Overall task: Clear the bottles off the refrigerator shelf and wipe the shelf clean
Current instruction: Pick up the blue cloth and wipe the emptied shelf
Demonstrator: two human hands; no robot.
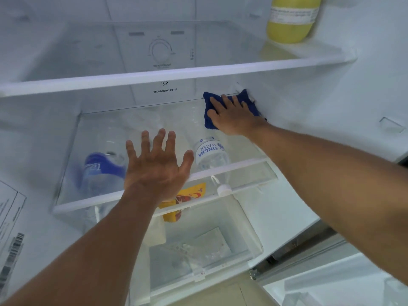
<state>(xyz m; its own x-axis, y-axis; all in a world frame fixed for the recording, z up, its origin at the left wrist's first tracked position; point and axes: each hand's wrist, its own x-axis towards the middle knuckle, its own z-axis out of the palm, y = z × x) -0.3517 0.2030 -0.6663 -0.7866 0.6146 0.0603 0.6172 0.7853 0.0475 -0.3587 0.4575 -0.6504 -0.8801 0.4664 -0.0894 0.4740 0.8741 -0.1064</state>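
My right hand [234, 117] presses flat on a dark blue cloth [207, 102] at the back right corner of the glass shelf [110, 196]. My left hand [156, 166] hovers over the shelf's front middle, fingers spread, holding nothing. A clear Singha water bottle [209, 153] and a bottle with a blue label [101, 171] lie on their sides. They show through the glass and seem to sit under the shelf. No bottle stands on the part of the glass shelf I can see.
The upper shelf [154, 78] carries a yellow bottle [291, 21] at its right end. A yellow packet [192, 193] and a clear drawer [209, 250] sit below the glass shelf. The fridge walls close in on the left and right, and the door edge [309, 259] is at the lower right.
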